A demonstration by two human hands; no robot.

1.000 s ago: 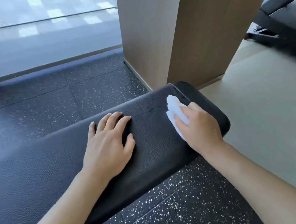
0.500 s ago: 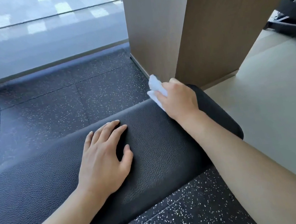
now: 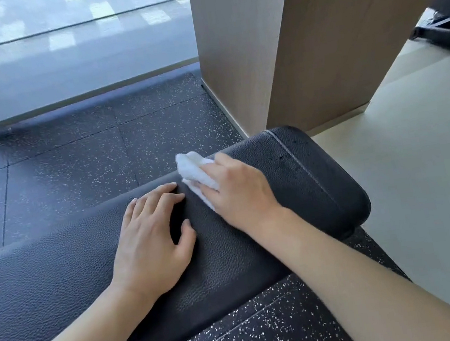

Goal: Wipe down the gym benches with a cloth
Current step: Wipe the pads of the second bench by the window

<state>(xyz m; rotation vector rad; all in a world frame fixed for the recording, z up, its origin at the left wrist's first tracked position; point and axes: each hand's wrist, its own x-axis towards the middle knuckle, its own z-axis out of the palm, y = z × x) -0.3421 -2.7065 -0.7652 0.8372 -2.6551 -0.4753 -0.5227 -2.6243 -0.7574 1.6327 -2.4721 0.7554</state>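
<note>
Gym corner: dark speckled rubber floor (image 3: pixel 79 161), wood-faced pillar (image 3: pixel 273 43), glass wall (image 3: pixel 59 54) behind, pale floor (image 3: pixel 423 167) to the right. Black padded bench (image 3: pixel 60 277) across the foreground, rounded end pointing at the pillar base.

Left hand (image 3: pixel 152 237) laid palm-down on the bench top, fingers straight and slightly spread, nothing held. Probably placed so to brace the body while leaning over.

Right hand (image 3: pixel 238 194) pressed onto the pad just beside the left, toward the far edge. Bunched white cloth (image 3: pixel 195 174) gripped under curled fingers (image 3: pixel 225 161), a wad sticking out past the fingertips. Grip likely chosen to keep the cloth folded thick and flat against the leather while rubbed.

Small dark specks near the stitched seam (image 3: pixel 297 161) at the bench end; wet or dirt, could not tell.

No containers, bottle or bucket in view.

Black equipment (image 3: pixel 448 26) at upper right, blurred, kind not determined.
</note>
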